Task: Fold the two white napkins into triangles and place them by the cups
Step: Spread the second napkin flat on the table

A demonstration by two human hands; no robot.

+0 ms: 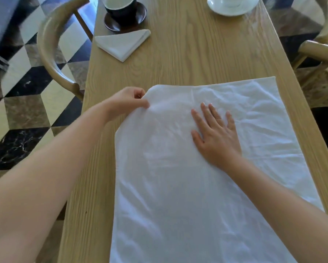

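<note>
A large white napkin (178, 186) lies spread and creased across the near half of the wooden table (188, 59). My left hand (129, 100) pinches its far left corner, which is lifted and rolled slightly inward. My right hand (215, 135) lies flat on the cloth near its middle, fingers straight and spread. A second white napkin (121, 43), folded into a triangle, sits at the table's far left just in front of a black cup (120, 6) on a dark saucer (140, 16). A white cup and saucer (232, 5) stand at the far right.
Curved wooden chairs stand on both sides, one at the left (49, 54) and one at the right (319, 48). The floor below is checkered marble (26, 114). The table's left edge runs close to the folded napkin.
</note>
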